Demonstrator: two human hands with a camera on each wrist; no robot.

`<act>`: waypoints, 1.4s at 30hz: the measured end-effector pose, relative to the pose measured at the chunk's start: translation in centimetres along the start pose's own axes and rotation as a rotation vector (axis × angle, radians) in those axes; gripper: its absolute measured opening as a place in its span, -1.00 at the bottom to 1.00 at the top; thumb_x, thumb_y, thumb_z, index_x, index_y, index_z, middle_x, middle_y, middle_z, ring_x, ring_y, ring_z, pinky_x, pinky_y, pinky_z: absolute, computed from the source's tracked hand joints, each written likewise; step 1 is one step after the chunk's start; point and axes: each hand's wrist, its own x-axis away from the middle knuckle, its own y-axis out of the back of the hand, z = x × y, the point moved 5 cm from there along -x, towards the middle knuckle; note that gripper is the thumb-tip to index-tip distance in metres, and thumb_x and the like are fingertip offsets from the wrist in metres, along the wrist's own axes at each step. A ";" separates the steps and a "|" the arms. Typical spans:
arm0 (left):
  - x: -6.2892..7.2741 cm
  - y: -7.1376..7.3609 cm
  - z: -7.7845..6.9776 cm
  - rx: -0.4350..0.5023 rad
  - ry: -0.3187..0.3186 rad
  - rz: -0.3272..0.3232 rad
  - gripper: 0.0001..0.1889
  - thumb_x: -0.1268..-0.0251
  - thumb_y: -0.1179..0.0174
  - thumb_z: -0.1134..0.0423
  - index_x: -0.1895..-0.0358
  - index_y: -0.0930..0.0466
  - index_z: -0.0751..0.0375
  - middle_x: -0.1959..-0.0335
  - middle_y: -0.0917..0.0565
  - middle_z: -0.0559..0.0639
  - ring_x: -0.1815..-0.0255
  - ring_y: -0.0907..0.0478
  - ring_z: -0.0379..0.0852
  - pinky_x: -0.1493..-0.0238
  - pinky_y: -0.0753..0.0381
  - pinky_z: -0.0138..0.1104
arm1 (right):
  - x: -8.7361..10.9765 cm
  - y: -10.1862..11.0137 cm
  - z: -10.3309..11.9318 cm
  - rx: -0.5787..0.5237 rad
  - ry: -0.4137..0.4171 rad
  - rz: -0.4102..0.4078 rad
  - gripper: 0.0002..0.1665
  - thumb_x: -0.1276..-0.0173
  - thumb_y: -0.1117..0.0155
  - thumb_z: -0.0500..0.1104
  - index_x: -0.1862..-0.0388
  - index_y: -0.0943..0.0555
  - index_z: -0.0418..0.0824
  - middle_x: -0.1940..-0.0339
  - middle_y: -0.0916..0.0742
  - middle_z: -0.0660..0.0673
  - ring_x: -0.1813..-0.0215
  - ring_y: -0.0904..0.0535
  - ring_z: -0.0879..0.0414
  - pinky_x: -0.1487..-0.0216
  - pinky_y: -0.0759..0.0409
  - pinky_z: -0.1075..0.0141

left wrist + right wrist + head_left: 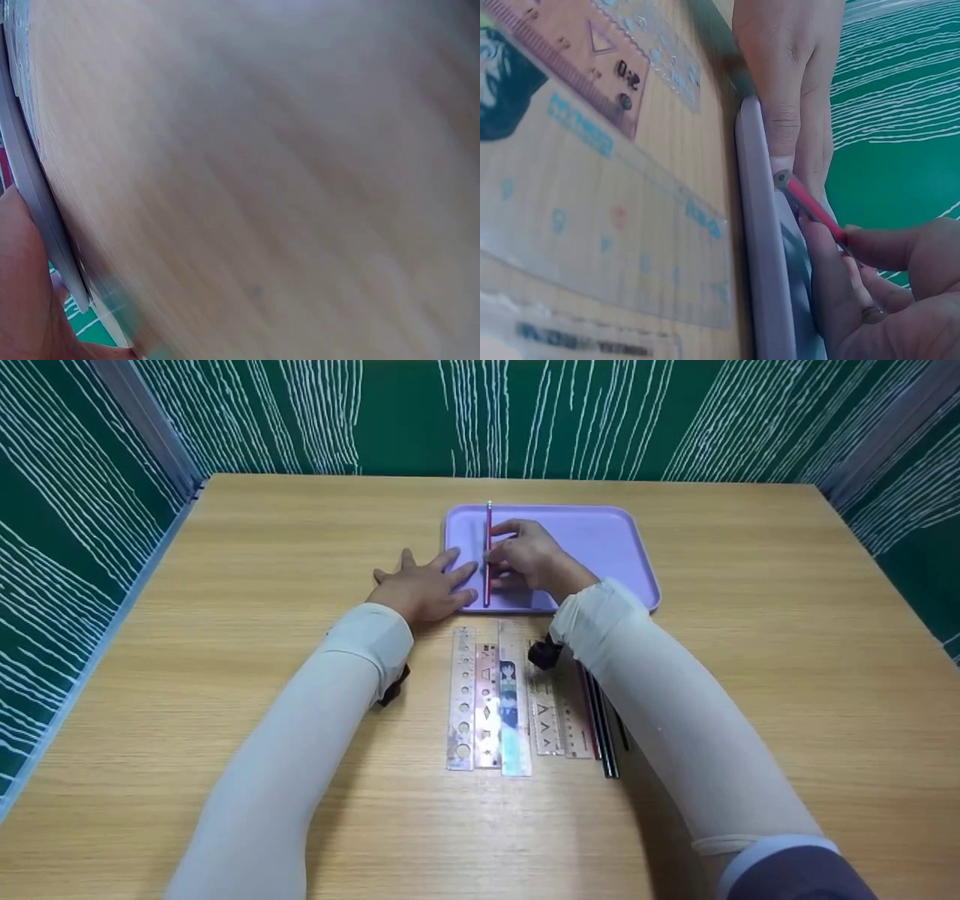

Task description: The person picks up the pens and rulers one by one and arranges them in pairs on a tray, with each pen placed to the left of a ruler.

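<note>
A purple tray lies toward the back of the table. Over its left part, my right hand pinches a red pencil between thumb and fingers, the pencil running front to back. The right wrist view shows the pencil's flat, unsharpened-looking end close to my left hand. With fingers spread, my left hand rests across the tray's left edge, fingertips just beside the pencil. In the left wrist view, part of that hand shows against the tray's side.
In front of the tray, several clear rulers lie side by side, among them one with round holes, a pinkish one and one with a cartoon picture. Dark pencils lie right of them, partly under my right forearm. Green walls surround the table.
</note>
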 end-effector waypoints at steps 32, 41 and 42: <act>0.0 0.0 0.1 -0.008 -0.023 -0.011 -0.33 -0.53 0.35 -0.43 -0.61 0.26 -0.61 -0.72 0.33 -0.29 -0.62 0.43 0.57 -0.31 0.24 0.67 | 1.0 -1.7 0.6 0.450 0.021 -0.243 -0.58 -0.39 -0.44 -0.14 -0.18 -0.61 -0.17 -0.05 -0.70 -0.13 0.02 -0.72 0.10 0.00 -0.73 0.33; -0.1 0.0 0.0 -0.010 -0.021 -0.014 -0.33 -0.53 0.36 -0.43 -0.61 0.25 -0.59 -0.72 0.33 -0.28 -0.62 0.43 0.56 -0.31 0.23 0.66 | 1.2 -1.8 0.4 0.452 0.006 -0.245 -0.61 -0.44 -0.38 -0.12 -0.20 -0.62 -0.14 -0.03 -0.68 -0.11 0.06 -0.71 0.12 0.13 -0.71 0.37; -0.1 -0.1 0.0 -0.008 -0.022 -0.014 -0.33 -0.53 0.36 -0.43 -0.62 0.25 -0.59 -0.72 0.33 -0.28 -0.62 0.44 0.56 -0.31 0.24 0.66 | 1.2 -1.8 0.4 0.446 0.006 -0.244 -0.62 -0.44 -0.38 -0.12 -0.19 -0.62 -0.15 -0.03 -0.68 -0.11 0.06 -0.71 0.11 0.11 -0.72 0.37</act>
